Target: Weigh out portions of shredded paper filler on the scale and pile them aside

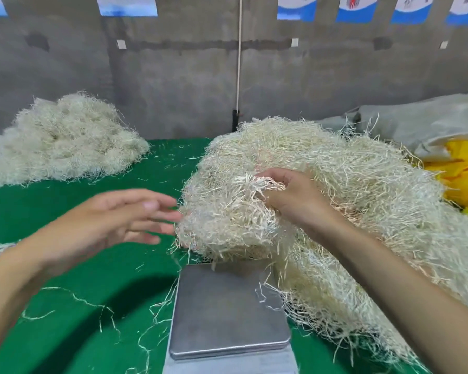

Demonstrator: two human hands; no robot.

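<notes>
- Pale paper strands are bunched in the right hand [295, 201], whose fingers curl tight round a clump [227, 225] of the shredded filler. The clump hangs just above the far edge of the scale [227, 314].
- The clump looks joined to the big heap [362, 179] behind it by lots of tangled strands. If the hand pulls fast, I think extra paper may drag along and the portion may come out too big.
- The left hand [114, 220] is loose, with straight fingers, and holds nothing. Its fingertips are just beside the clump. If it does not cup the underside, bits may drop off on the way down.
- The scale plate is mostly bare, with a few stray strands on it. The big heap spills over its right edge. That paper could press on the plate and make the number wrong.
- Loose strands [92, 303] lie on the green cloth [65, 346] near the scale. An arm could sweep them onto the plate.
- The finished pile [62, 141] sits well apart, at the far left by the wall. That is a long carry, so a fluffy handful could shed on the way.
- I cannot see the number on the scale.
</notes>
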